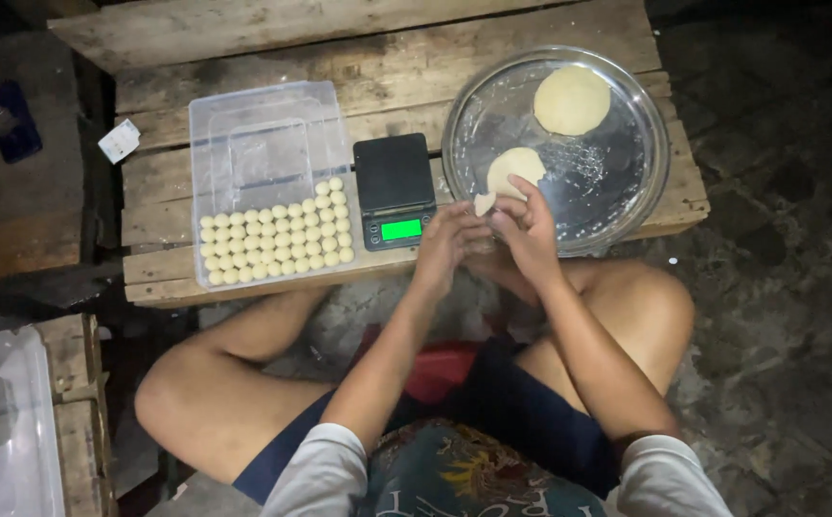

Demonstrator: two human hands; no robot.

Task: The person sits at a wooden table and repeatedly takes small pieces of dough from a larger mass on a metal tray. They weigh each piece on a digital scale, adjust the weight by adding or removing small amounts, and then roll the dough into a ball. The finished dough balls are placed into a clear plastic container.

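Pinching a small dough piece between both grips, left hand and right hand closed on it just over the round metal tray edge. Beside: digital scale, clear plastic container of rowed dough balls, all on wooden surface.

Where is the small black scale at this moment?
In the head view, the black scale sits on the wooden table, between the clear tray of dough balls on its left and the round metal plate on its right.
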